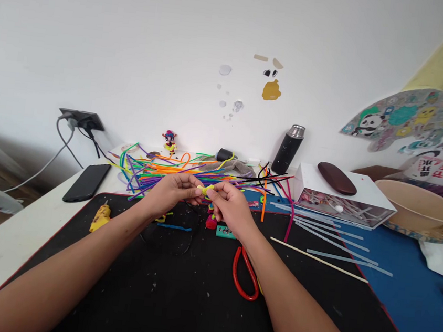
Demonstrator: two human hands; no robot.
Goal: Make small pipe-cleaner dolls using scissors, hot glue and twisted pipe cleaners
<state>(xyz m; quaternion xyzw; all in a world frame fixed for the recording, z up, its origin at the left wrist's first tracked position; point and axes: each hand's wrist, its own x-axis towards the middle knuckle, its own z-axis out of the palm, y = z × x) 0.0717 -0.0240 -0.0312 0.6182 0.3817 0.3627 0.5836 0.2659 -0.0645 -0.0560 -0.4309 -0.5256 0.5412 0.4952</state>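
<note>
Between the fingertips of both hands, above the black mat (144, 300), is a small yellow pipe cleaner piece (205, 189) that looks bent or twisted. My left hand (173, 192) pinches its left end and my right hand (230, 206) its right end. Just below them lies a red fuzzy piece (211, 222), partly hidden by the fingers. A teal box or card (225, 232) sits beneath my right wrist. The red handle (246, 279) of a tool shows beside my right forearm, the rest of it covered.
Many coloured pipe cleaners (153, 172) lie along the wall. Left are a yellow glue gun (101, 218) and a phone (87, 182). Right are clear glue sticks (340, 242), a wooden stick (318, 259), a white box (344, 200), and a black bottle (288, 149). A small doll (169, 142) stands behind.
</note>
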